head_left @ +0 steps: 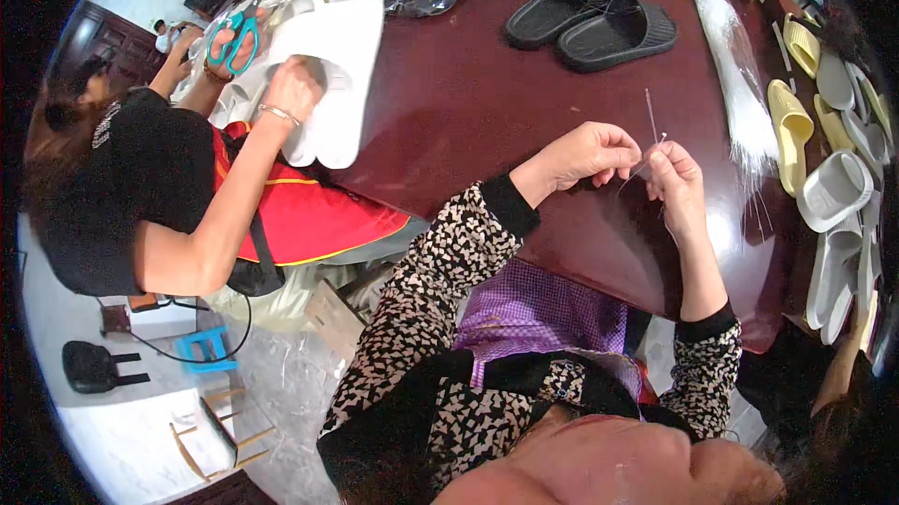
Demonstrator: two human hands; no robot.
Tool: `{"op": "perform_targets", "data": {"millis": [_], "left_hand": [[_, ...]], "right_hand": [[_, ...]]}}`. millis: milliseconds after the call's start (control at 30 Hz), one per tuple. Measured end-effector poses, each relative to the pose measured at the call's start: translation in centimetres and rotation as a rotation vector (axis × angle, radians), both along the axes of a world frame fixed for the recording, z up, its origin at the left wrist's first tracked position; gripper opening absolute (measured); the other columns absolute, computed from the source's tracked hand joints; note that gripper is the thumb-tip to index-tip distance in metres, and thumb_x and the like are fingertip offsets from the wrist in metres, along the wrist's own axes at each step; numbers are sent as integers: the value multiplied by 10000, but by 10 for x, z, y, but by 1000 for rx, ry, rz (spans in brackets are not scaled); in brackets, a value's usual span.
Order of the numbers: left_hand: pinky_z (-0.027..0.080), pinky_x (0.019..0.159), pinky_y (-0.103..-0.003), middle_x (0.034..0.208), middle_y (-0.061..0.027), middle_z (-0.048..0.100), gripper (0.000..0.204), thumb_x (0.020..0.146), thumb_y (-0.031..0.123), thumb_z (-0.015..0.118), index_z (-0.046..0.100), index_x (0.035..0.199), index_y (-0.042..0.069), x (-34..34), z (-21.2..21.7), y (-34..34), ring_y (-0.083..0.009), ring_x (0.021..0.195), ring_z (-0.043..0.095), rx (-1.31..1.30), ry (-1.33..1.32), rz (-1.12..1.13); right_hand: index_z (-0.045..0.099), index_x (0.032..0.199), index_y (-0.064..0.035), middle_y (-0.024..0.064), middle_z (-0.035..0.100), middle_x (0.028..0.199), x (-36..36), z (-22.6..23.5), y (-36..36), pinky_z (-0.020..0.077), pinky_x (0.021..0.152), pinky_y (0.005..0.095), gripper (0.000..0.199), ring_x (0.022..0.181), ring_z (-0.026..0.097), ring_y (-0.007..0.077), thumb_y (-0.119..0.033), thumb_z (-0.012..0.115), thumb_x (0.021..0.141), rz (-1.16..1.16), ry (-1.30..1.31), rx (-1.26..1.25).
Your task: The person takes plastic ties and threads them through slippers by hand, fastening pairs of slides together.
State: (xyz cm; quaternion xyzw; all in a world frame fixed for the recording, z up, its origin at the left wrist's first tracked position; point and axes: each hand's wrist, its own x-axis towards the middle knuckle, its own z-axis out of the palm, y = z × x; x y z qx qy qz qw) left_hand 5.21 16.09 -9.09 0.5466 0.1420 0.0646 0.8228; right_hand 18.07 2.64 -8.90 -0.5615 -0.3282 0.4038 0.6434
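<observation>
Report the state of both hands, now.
Left hand: fingers closed beside the thin clear strip; whether they grip it is unclear.
Right hand: closed, holding the strip.

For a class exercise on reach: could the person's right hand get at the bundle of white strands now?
Probably yes: only bare tabletop appears to lie between the right hand and the bundle of white strands, though that hand's grip seems occupied by a thin strip.

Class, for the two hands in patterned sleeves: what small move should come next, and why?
Probably the left hand should draw the thin strand gently while the right hand steadies it: both hands are at it, close together, and one end sticks up free.
</observation>
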Motion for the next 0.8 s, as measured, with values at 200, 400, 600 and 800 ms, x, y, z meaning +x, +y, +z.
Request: {"op": "perform_targets", "data": {"millis": [200, 400, 600, 800], "left_hand": [[386, 453, -179, 679, -30, 585, 132, 832, 145, 627, 598, 858, 18, 0, 4, -2, -56, 489, 479, 58, -37, -15], [383, 452, -180, 669, -25, 579, 105, 823, 119, 622, 590, 834, 20, -1, 6, -3, -58, 488, 476, 101, -29, -39], [382, 447, -181, 662, -25, 577, 84, 827, 105, 611, 579, 822, 27, -4, 3, 2, -59, 481, 472, 72, -12, 3], [381, 435, -184, 643, -23, 569, 66, 838, 99, 593, 567, 818, 41, -6, 4, 4, -62, 477, 475, 61, 5, 9]], "right_hand": [[549, 845, -67, -50, 439, 586, -18, 10, 9, 320, 432, 183, 119, 465, 346, 29, -163, 523, 911, 3, 48, 46], [543, 877, -57, -53, 405, 565, -13, 7, 7, 308, 433, 186, 129, 461, 330, 36, -172, 502, 922, 1, 93, 73], [565, 900, -27, -55, 383, 559, -11, 10, 6, 318, 439, 195, 174, 462, 306, 34, -178, 483, 931, -59, 203, 115], [543, 919, -36, -54, 360, 548, -3, 6, 3, 286, 424, 195, 157, 446, 287, 37, -179, 478, 930, -82, 228, 135]]}}
